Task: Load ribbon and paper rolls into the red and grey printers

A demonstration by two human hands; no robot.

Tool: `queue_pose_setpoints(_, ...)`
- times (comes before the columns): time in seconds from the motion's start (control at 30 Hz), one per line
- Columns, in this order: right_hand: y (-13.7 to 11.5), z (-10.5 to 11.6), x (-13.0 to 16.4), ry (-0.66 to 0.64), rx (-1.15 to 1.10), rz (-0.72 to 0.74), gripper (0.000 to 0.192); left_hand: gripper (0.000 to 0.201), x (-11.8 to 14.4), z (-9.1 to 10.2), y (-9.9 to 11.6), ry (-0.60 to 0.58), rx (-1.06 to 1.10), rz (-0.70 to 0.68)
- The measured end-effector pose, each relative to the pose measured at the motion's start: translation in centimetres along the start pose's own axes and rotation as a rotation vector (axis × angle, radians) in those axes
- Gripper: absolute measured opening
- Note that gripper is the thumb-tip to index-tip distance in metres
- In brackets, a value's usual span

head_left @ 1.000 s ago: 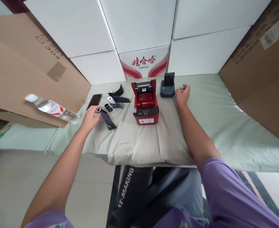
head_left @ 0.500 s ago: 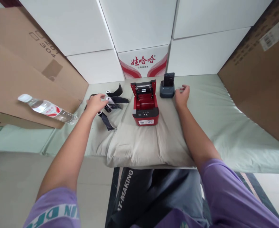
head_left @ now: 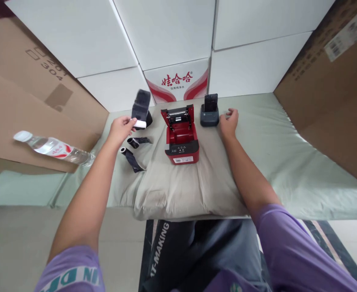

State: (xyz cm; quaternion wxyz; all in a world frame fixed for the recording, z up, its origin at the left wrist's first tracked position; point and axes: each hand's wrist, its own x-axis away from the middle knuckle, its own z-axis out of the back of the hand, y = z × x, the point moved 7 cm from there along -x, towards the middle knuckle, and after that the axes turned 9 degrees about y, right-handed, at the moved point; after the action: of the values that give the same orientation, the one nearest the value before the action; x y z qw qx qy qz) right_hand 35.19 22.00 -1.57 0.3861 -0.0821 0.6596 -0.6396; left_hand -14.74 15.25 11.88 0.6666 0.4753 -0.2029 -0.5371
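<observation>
My left hand [head_left: 122, 129] pinches a white paper roll [head_left: 140, 123] with a dark printed strip [head_left: 142, 104] standing up from it, raised over the green cushion. Partly behind it lies another dark strip. Below the hand rest a black roll [head_left: 133, 142] and a white-cored roll [head_left: 123, 151], each with a dark strip trailing right. A red and black label printer [head_left: 182, 150] stands in the middle, its lid [head_left: 178, 117] tipped up and its roll bay bare. My right hand [head_left: 229, 122] lies on the cushion with loosely curled fingers, beside a dark dock holding a black device [head_left: 210, 113].
White cartons [head_left: 172, 28] form a wall at the back. Large brown cardboard boxes stand at the left [head_left: 11, 89] and right [head_left: 333, 109]. A clear water bottle [head_left: 55, 148] leans at the left by the box.
My left hand has taken hold of a paper roll and lifted it, so its strip now points upward. My right hand stays by the dock. The view has shifted slightly.
</observation>
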Motion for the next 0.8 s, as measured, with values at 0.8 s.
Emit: queue_pose_setpoints(0.8,-0.6,0.4,0.2,0.018,-0.012,-0.031,0.038,0.029,10.3,-7.9,7.3,-0.25,0.682,0.187)
